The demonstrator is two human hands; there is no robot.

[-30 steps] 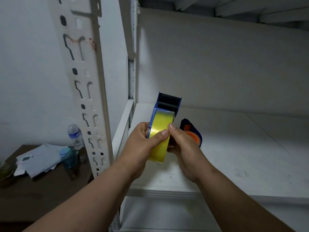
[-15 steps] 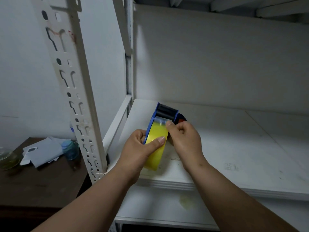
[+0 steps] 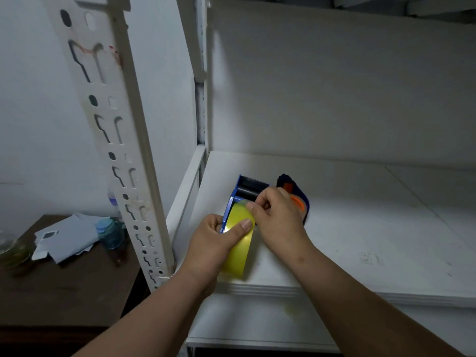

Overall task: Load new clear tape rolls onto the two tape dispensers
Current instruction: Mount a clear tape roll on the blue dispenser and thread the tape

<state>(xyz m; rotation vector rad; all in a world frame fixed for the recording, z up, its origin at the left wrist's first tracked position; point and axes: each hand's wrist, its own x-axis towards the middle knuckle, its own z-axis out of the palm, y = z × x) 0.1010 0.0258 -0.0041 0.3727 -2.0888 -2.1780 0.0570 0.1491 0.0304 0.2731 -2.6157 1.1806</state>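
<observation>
A blue tape dispenser (image 3: 244, 189) with a black roller carries a yellowish clear tape roll (image 3: 238, 249). My left hand (image 3: 216, 240) grips the dispenser and roll from the left, thumb pressed across the tape. My right hand (image 3: 278, 217) pinches the tape's loose end at the top of the roll, just below the roller. A second dispenser (image 3: 296, 197), dark blue with an orange hub, lies on the white shelf (image 3: 360, 228) behind my right hand, partly hidden by it.
A perforated white shelf post (image 3: 128, 155) stands left of my hands. Further left, a dark wooden table (image 3: 64, 287) holds papers (image 3: 64, 238), a blue-capped bottle (image 3: 110, 233) and a glass jar (image 3: 10, 251). A lower shelf (image 3: 257, 328) lies beneath.
My hands and the blue dispenser have come down toward the shelf. My right fingers have drawn the tape end up closer to the roller. The view has tilted slightly.
</observation>
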